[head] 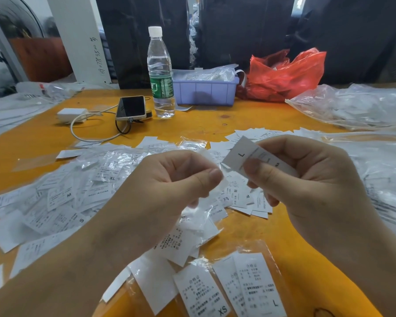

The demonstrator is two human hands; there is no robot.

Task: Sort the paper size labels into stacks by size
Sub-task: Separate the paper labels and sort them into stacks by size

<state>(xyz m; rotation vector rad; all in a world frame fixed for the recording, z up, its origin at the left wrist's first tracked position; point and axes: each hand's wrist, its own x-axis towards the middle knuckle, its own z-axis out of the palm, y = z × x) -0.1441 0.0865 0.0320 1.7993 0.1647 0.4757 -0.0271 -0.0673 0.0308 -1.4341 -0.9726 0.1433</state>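
White paper labels [62, 197] lie scattered over the orange table [215, 124]. The right hand [306, 179] pinches an L label [245, 156] above the pile (thumb on its face), while the left hand [160, 186] pinches a clear wrapper [222, 181] beside it.

Orange table [215, 124] w/ labels [62, 202], bottle [160, 74], phone [131, 108]

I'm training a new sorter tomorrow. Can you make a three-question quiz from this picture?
1. True or false: the right hand pinches a label marked L.
2. Which stands between the phone and the purple bin? A) water bottle B) red bag C) charger
3. Fill in: the near label beside the near L label reads ____.

Key: 1 true; 2 A; 3 XS.
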